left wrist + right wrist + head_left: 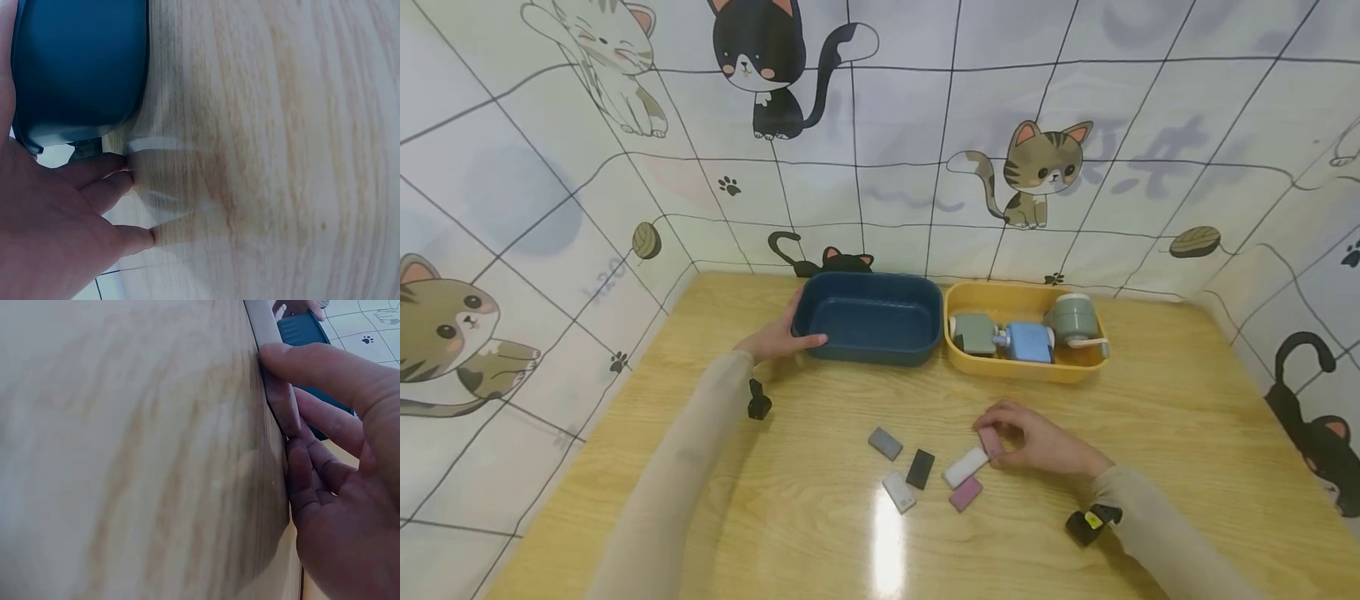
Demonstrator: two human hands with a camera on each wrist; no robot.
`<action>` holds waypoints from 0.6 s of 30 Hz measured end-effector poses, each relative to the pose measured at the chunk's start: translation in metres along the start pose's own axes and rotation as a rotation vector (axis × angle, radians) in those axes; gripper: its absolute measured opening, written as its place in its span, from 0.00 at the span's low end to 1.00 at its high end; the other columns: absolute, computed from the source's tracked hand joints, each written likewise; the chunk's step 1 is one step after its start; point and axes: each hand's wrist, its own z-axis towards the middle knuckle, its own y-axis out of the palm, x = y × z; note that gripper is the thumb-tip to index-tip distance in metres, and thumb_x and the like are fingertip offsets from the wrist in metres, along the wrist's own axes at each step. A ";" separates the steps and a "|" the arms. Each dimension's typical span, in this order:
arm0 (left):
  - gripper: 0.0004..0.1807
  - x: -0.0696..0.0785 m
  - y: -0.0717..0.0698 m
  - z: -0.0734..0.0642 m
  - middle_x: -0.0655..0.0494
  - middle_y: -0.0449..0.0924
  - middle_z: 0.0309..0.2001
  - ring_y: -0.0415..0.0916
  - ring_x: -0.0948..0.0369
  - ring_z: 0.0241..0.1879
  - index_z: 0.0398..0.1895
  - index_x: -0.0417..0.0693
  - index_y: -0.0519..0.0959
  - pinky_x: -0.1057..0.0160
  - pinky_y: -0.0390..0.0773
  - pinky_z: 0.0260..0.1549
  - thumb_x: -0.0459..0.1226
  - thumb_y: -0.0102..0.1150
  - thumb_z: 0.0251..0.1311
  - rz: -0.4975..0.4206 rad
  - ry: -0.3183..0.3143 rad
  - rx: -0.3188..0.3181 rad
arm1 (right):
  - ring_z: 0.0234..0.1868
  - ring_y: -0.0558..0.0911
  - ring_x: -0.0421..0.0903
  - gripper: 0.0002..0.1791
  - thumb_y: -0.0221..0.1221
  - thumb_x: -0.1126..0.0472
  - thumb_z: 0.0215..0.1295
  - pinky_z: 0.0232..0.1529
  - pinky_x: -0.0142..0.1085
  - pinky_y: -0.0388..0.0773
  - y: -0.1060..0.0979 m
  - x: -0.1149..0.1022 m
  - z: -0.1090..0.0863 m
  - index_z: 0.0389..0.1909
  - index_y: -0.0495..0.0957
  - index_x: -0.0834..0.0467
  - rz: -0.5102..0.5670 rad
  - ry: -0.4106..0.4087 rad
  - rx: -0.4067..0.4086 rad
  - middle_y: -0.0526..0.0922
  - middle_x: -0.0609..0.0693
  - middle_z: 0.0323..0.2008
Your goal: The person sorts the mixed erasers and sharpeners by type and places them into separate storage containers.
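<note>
From the head camera, the left hand [781, 335] lies at the left end of the navy bin [868, 321], thumb stretched along its front corner, fingers spread down its end; the hand touches the bin without a closed fist. In front of the bin and to its right, the right hand [1037, 442] bends in at the wrist, pinching a held pink block [990, 440] between thumb and fingertips. The navy bin's right end stands just beside a yellow bin [992, 371], its back edge near the cat-print wall covering [910, 125]; a stretch of wooden tabletop [790, 517] separates its front from the blocks. The held block is a small, flat-sided oblong, near a white block [966, 467] and a second pink block [966, 494].

From the left wrist, three fingers point down to the tabletop beside the navy bin's end, relaxed and apart; the bin's wall is smooth with a rounded corner.

From the right wrist, the thumb and opposing fingers meet on the held pink block, low against the wood, with the navy bin beyond. The block shows a narrow, pale side; whether its underside touches the tabletop, I cannot tell.
</note>
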 end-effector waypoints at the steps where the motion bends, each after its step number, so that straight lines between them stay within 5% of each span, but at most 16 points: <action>1: 0.62 0.000 0.000 0.000 0.36 0.38 0.75 0.49 0.36 0.69 0.75 0.64 0.23 0.38 0.53 0.63 0.60 0.62 0.56 -0.002 0.000 -0.001 | 0.55 0.71 0.50 0.25 0.70 0.57 0.56 0.57 0.45 0.68 0.000 0.000 0.000 0.55 0.77 0.51 -0.009 0.006 0.006 0.73 0.48 0.54; 18: 0.61 -0.002 -0.001 0.001 0.40 0.34 0.76 0.46 0.38 0.70 0.75 0.66 0.22 0.39 0.51 0.64 0.61 0.61 0.56 0.009 -0.008 -0.007 | 0.53 0.73 0.47 0.24 0.69 0.59 0.57 0.56 0.44 0.71 0.001 -0.004 0.007 0.56 0.78 0.53 -0.050 0.013 0.060 0.74 0.47 0.53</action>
